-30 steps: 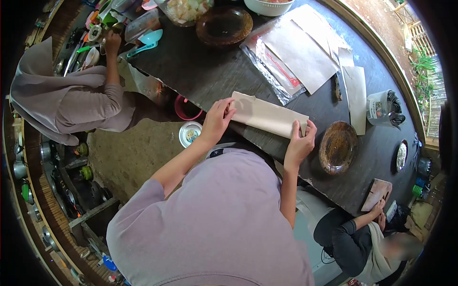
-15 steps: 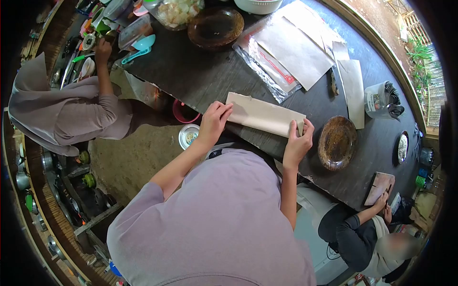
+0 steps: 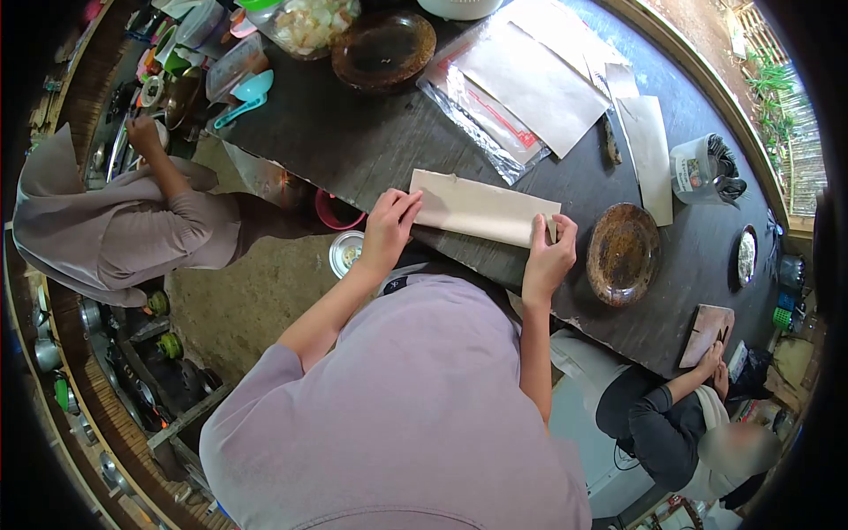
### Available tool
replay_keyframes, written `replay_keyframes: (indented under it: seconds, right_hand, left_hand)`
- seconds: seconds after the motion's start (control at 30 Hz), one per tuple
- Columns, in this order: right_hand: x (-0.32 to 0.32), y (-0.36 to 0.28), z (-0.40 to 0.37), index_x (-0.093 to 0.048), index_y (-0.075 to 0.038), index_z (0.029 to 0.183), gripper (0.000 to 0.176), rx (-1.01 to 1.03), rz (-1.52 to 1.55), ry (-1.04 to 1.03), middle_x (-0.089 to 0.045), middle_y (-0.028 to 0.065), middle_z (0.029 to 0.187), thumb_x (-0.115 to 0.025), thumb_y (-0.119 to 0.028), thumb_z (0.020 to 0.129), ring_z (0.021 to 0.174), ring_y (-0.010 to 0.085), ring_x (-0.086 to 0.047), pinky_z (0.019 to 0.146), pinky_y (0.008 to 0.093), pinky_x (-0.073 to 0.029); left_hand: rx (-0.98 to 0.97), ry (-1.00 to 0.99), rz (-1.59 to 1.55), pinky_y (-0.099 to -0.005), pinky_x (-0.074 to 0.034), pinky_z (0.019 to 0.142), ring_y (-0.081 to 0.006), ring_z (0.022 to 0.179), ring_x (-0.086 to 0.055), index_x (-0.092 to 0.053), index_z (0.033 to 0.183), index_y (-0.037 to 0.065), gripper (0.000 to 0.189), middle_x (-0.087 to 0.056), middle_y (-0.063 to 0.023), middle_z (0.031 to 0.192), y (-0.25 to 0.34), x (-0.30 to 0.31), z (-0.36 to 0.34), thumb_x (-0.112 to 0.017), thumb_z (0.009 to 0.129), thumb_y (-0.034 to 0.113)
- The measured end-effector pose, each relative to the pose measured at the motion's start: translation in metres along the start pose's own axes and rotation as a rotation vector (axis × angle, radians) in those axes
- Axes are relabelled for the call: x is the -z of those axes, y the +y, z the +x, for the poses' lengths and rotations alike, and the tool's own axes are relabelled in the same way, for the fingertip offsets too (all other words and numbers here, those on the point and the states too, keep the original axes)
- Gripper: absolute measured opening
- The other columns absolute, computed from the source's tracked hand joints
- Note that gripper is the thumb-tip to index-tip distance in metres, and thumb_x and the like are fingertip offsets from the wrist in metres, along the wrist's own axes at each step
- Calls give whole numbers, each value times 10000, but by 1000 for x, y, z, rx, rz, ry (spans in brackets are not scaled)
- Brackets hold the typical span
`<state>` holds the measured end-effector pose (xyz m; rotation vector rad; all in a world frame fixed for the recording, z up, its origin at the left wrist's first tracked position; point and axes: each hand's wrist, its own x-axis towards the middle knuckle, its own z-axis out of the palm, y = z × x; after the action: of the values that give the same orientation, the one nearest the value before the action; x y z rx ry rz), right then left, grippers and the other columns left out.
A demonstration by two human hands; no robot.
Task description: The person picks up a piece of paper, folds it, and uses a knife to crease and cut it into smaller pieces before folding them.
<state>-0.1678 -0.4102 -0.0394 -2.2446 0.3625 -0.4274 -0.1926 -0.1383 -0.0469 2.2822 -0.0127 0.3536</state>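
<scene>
Both arms reach forward, left hand [image 3: 386, 231] and right hand [image 3: 548, 258] each gripping an end of the folded brown paper [image 3: 481, 210].

Co-workers [image 3: 124, 230]: 2, left & near right.
Brown dishes [image 3: 623, 253]: 2, far & right.
Folded paper [image 3: 481, 208]: 1, mid.
Foil bag [image 3: 481, 115]: 1, far.
White cup [image 3: 698, 172]: 1, right.
Chopping board [image 3: 707, 331]: 1, near right.

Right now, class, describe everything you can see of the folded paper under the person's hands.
The paper is a plain tan sheet, folded into a long strip. It lies flat on the dark table near its edge, slightly slanted. The left hand lays its fingers on the left end; the right hand pinches the right end.
</scene>
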Motion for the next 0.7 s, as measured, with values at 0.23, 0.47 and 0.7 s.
replay_keyframes:
  seconds: [0.23, 0.47, 0.7]
  right_hand:
    - [0, -6, -2, -647, -8, 1122, 188, 142, -159, -28, -664, 176, 1070, -685, -160, 1017, 973, 385, -678, 830, 474, -523]
    - [-1, -6, -2, -666, -26, 1057, 93, 149, -113, -50, -617, 147, 1029, -675, -101, 1002, 952, 350, -649, 817, 466, -514]
    - [-5, -8, -3, -681, -75, 1106, 123, 193, -332, -52, -604, 107, 1194, -685, -118, 990, 1124, 305, -615, 890, 435, -518]
  left_hand:
    - [-44, -8, 46, -439, -506, 786, -334, 892, -622, -724, 1210, 14, 255, -612, -145, 961, 0, -1, 0, -712, 960, 66]
    - [-39, 1, 56, -409, -504, 762, -304, 856, -632, -744, 1228, 24, 272, -621, -135, 949, 0, -1, 3, -724, 959, 62]
    - [-65, -27, 61, -440, -503, 794, -333, 897, -618, -706, 1271, 8, 297, -600, -148, 960, -1, -1, 2, -692, 982, 76]
